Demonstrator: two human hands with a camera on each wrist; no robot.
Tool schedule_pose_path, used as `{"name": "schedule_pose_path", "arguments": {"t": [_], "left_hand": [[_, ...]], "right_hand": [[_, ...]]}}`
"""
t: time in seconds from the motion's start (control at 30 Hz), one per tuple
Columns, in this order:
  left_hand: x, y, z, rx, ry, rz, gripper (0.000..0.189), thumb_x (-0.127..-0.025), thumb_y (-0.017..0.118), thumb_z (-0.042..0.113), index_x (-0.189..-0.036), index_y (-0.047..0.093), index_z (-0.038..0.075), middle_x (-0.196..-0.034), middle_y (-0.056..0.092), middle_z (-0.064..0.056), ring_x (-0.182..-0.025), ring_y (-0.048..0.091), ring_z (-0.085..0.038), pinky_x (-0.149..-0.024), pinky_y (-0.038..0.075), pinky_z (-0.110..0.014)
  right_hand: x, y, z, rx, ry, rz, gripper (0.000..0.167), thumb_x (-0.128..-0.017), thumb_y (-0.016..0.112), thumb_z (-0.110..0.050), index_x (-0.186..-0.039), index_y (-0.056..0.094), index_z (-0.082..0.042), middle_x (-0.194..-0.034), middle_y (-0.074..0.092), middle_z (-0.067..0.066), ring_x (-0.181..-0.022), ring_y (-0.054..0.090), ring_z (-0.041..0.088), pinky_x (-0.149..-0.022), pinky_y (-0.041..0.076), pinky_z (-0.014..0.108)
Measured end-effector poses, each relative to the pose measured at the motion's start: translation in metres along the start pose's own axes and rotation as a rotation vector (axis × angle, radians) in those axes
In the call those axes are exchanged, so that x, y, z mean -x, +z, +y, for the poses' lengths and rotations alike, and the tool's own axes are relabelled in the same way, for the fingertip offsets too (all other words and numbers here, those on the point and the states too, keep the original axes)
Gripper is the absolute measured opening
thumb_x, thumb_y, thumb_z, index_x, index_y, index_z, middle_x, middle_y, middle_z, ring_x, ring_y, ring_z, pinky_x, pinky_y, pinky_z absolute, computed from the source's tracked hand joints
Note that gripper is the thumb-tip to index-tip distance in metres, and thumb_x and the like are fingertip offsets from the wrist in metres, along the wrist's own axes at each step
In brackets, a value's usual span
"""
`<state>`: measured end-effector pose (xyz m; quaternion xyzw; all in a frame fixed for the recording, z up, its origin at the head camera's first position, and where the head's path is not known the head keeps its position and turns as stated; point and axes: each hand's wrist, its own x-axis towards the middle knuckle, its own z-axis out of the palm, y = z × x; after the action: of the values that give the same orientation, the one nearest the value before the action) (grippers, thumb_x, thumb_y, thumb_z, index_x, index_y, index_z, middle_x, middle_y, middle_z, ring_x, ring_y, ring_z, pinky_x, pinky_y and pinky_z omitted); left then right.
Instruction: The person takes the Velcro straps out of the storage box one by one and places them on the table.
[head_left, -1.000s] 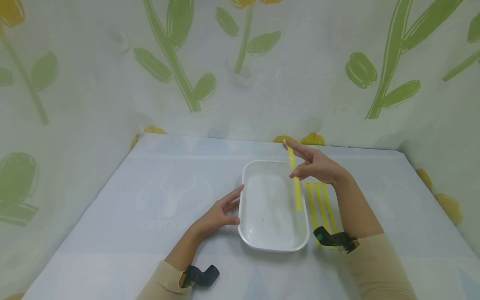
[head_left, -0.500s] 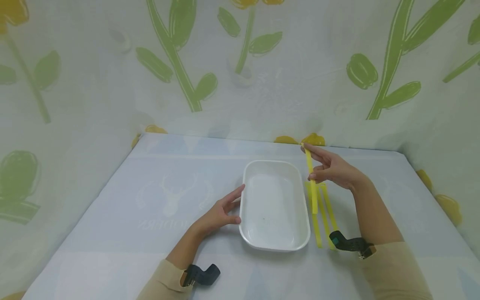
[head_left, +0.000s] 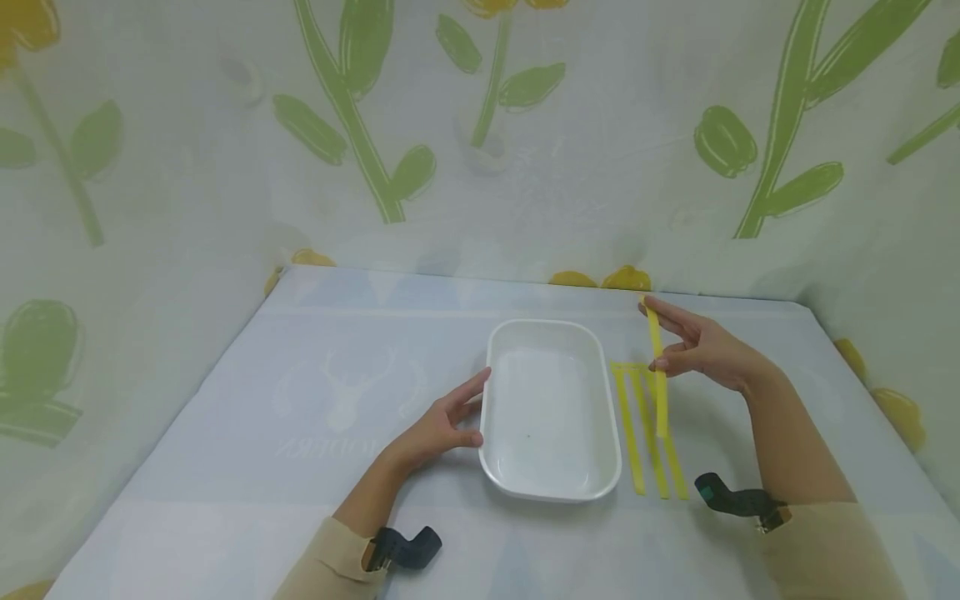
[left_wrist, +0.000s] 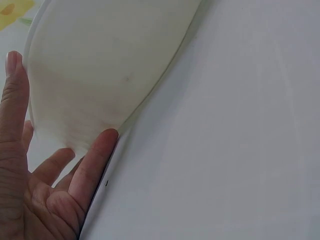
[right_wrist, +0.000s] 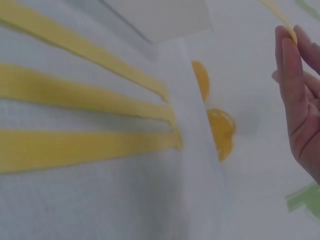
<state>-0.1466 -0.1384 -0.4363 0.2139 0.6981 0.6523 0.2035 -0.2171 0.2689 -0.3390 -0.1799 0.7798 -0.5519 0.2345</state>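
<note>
A white rectangular dish (head_left: 551, 425) with rounded corners stands upright on the table, nothing inside it. My left hand (head_left: 444, 425) touches its outer left side; in the left wrist view, the spread fingers and thumb lie along the dish wall (left_wrist: 115, 60). Right of the dish, my right hand (head_left: 708, 348) pinches a narrow yellow strip (head_left: 661, 404), which hangs down from the fingers. Below it, three yellow strips (head_left: 632, 442) lie side by side on the table, and the held one overlaps them in the head view. In the right wrist view, only one end of the pinched strip (right_wrist: 276, 11) shows.
A pale patterned cloth covers the table (head_left: 300, 492). Behind it rises a white wall covering (head_left: 585, 200) printed with green leaves and yellow flowers. Each wrist wears a black camera mount, the right one (head_left: 738, 500) close beside the lower ends of the strips.
My right hand has moved right with the pinched strip, from over the dish's right rim to over the strips on the table. The left hand and dish have stayed in place.
</note>
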Motion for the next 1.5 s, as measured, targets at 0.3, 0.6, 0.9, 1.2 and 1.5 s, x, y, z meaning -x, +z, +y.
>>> {"name": "schedule_pose_path", "arguments": {"t": [0.3,0.6,0.9,1.2,1.5], "left_hand": [[0.003,-0.002,-0.002,-0.003,-0.007,-0.005,0.097,-0.074,0.080,0.036,-0.151,0.023,0.024,-0.158,0.018,0.003,-0.141,0.027,-0.031,-0.102,0.042,-0.042],[0.003,-0.003,-0.004,-0.007,0.006,-0.008,0.096,-0.075,0.079,0.034,-0.152,0.022,0.023,-0.158,0.017,0.002,-0.140,0.028,-0.033,-0.101,0.043,-0.041],[0.001,0.000,-0.001,0.010,0.020,-0.014,0.096,-0.076,0.079,0.030,-0.152,0.021,0.020,-0.159,0.017,0.001,-0.141,0.028,-0.032,-0.100,0.044,-0.040],[0.000,0.000,-0.002,0.019,0.015,-0.016,0.099,-0.074,0.080,0.033,-0.152,0.021,0.019,-0.159,0.015,-0.001,-0.141,0.027,-0.033,-0.099,0.045,-0.042],[0.000,-0.001,-0.001,0.017,0.011,-0.013,0.099,-0.074,0.080,0.033,-0.152,0.020,0.019,-0.159,0.016,-0.001,-0.140,0.027,-0.034,-0.099,0.045,-0.041]], "right_hand": [[0.020,-0.007,0.015,0.047,0.036,0.038,0.086,-0.086,0.064,-0.001,-0.153,0.013,-0.017,-0.159,0.007,0.009,-0.089,0.069,0.023,-0.081,0.054,0.028],[0.036,-0.008,0.031,0.073,0.101,0.039,0.089,-0.083,0.067,-0.002,-0.153,0.014,-0.016,-0.158,0.008,0.015,-0.076,0.065,0.022,-0.079,0.053,0.027],[0.051,-0.006,0.041,0.079,0.094,-0.019,0.091,-0.083,0.067,-0.002,-0.153,0.011,-0.017,-0.160,0.007,0.005,-0.063,0.052,0.012,-0.076,0.049,0.026],[0.056,0.004,0.051,0.123,0.123,0.000,0.094,-0.079,0.071,-0.005,-0.153,0.012,-0.013,-0.157,0.006,0.021,-0.068,0.057,0.016,-0.076,0.047,0.023],[0.051,0.010,0.063,0.251,0.126,0.054,0.099,-0.076,0.077,-0.013,-0.152,0.013,-0.012,-0.152,0.018,0.026,-0.066,0.056,0.020,-0.069,0.044,0.022]]}}
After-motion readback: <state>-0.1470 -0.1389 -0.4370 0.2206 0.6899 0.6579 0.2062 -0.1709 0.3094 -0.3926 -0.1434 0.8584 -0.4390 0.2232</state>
